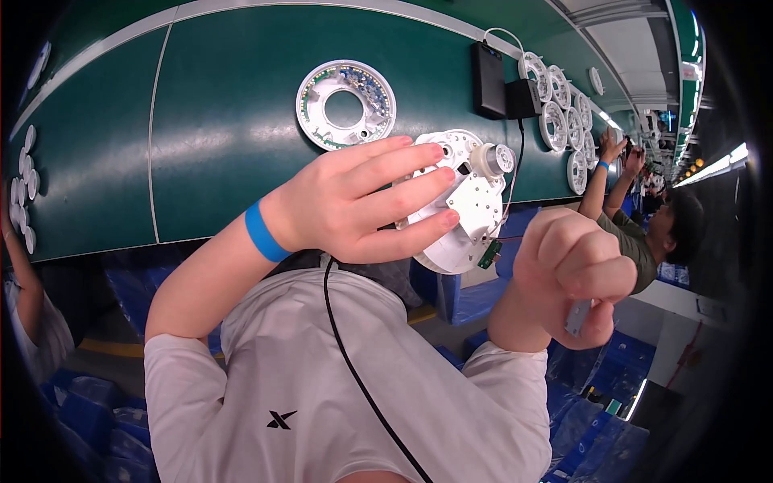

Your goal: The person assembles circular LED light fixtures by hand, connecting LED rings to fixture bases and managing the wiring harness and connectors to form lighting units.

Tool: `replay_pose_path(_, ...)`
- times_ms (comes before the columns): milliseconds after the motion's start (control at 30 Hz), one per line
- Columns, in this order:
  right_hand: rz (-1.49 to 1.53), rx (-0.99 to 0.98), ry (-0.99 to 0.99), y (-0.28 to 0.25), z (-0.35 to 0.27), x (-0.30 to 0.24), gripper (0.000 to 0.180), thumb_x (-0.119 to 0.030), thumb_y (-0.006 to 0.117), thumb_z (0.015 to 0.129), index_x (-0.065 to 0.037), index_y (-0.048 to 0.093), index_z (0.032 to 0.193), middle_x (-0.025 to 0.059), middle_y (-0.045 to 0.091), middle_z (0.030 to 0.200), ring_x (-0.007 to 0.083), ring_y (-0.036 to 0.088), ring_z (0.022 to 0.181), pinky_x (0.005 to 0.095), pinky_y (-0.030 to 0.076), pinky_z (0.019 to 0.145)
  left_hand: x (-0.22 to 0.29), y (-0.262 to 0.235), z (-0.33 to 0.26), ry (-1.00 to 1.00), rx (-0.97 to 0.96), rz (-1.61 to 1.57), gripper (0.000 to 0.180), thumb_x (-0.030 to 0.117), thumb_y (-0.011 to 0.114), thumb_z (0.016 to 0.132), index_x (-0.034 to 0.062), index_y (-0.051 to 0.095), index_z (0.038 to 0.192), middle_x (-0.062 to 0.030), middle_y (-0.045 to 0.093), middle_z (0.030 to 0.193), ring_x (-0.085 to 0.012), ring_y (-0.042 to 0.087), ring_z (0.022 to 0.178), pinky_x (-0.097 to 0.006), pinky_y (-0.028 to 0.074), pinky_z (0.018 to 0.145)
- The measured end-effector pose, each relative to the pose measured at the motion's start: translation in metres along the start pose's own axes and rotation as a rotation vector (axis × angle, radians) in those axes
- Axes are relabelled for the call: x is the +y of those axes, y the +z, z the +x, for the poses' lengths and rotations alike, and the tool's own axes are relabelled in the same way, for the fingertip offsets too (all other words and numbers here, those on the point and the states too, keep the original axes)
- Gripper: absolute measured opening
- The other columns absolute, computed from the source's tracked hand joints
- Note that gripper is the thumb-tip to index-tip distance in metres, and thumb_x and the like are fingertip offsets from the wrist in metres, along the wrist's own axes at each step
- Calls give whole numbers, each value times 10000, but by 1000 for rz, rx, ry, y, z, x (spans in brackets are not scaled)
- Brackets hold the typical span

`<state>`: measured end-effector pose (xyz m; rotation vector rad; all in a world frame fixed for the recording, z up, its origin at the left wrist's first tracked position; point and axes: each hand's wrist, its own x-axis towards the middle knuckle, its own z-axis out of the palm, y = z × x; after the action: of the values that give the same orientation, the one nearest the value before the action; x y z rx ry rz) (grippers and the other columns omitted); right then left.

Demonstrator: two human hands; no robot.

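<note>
My left hand [362,197], with a blue band at the wrist, lies across a white round housing with a motor [475,197]. Its fingers stretch over the top face and its thumb is hidden. This housing juts past the table's near edge. It carries a silver cylindrical motor [502,158], a white square plate, screws and a small green circuit board [489,255] on thin wires. To the right, apart from it, my right hand [576,274] is raised and closed. A small grey piece [576,316] shows between its thumb and fingers; its kind is unclear.
A white ring with a circuit board inside [304,103] lies on the green table [233,105]. Beyond are a black box [488,80] with cables and several white rings [554,125]. More white parts [30,173] are at far left. A co-worker [644,233] sits at right.
</note>
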<state>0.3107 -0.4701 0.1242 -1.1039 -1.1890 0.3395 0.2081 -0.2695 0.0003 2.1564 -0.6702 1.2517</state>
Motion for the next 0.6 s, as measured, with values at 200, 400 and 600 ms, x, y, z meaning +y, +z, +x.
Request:
replay_pose_path(200,99,47,144,14,-4,11,324,-313,521,1026,-119,443,778,7,398,670,163,394,620,380,381,633,-5,-9,6,5,41,40,337,32,714,820,105,668,1146,-162,659,1248,-357,656,1137,-427,646,844)
replay_pose_path(400,-474,118,45,-1,-22,20,471,-506,485,1073,-107,497,823,99,601,907,292,519,1050,449,423,940,-12,-13,10,-17,77,55,402,12,737,775,87,663,1163,-168,655,1250,-364,664,1128,-384,643,793)
replay_pose_path(600,-679,253,73,-8,-40,37,446,-439,505,1076,-3,584,1020,192,524,1183,302,515,1103,445,429,984,-14,-7,20,-89,36,24,423,35,746,767,65,664,1181,-173,664,1231,-370,666,1120,-387,638,785)
